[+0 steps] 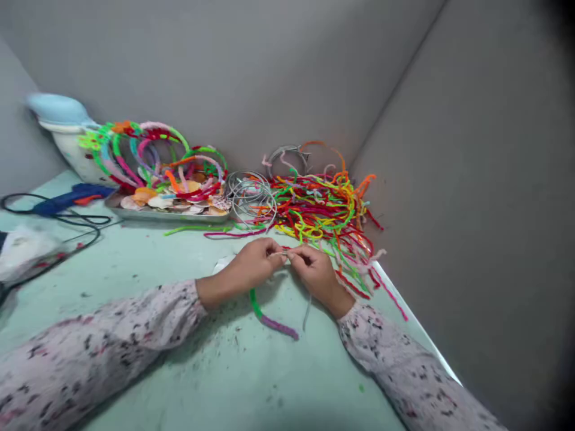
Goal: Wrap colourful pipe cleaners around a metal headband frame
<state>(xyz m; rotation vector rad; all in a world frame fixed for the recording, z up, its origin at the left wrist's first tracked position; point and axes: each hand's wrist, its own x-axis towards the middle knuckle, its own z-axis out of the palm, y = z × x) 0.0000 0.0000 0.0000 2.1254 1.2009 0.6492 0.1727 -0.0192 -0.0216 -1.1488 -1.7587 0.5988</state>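
Note:
My left hand (254,262) and my right hand (315,272) meet above the middle of the pale green table, fingertips pinched close together. Between them is a thin strand, largely covered by the fingers, with a bit of red showing just above. From beneath my left hand curves a fuzzy band (274,324), green near the hand and purple at its free end. A thin grey wire end (307,312) hangs below my right hand. Whether band and wire are one piece is hidden by the hands.
Behind my hands lie a heap of coloured pipe cleaners (318,206) and wire rings (252,197). A metal tray (171,216) of shells and fuzzy hoops stands left of them. Farther left are a blue tool (67,199) with a cable, a white container (74,149) and a plastic bag (27,252).

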